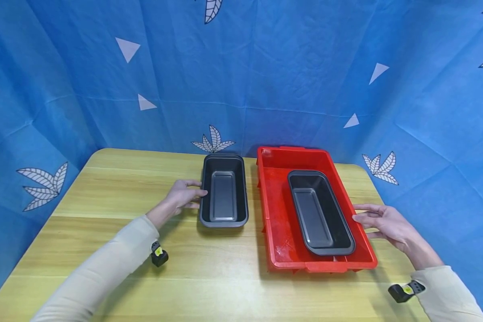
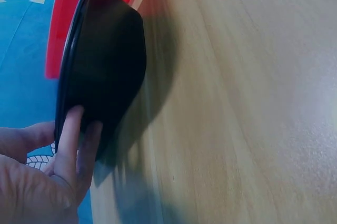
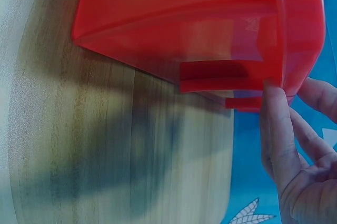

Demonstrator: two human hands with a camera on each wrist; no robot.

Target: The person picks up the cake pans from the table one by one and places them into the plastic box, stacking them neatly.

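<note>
Left of the red tray stands a dark loaf pan (image 1: 223, 197), its inside facing up. My left hand (image 1: 184, 195) pinches its left rim, thumb at the top edge and fingers against the outer wall (image 2: 105, 56). A second dark loaf pan (image 1: 321, 213) sits inside the red plastic tray (image 1: 277, 241), slightly slanted. At the tray's right side, my right hand (image 1: 384, 222) grips the rim, thumb on the upper edge. In the right wrist view, its fingers (image 3: 279, 134) reach beneath the rim along the tray's outer wall (image 3: 174, 40).
Both things stand on a light wooden table (image 1: 221, 281) with rounded far corners. A blue patterned curtain (image 1: 241, 80) hangs behind and along the sides. A narrow strip of wood separates the left loaf pan from the tray. Small black cameras sit on both wrists.
</note>
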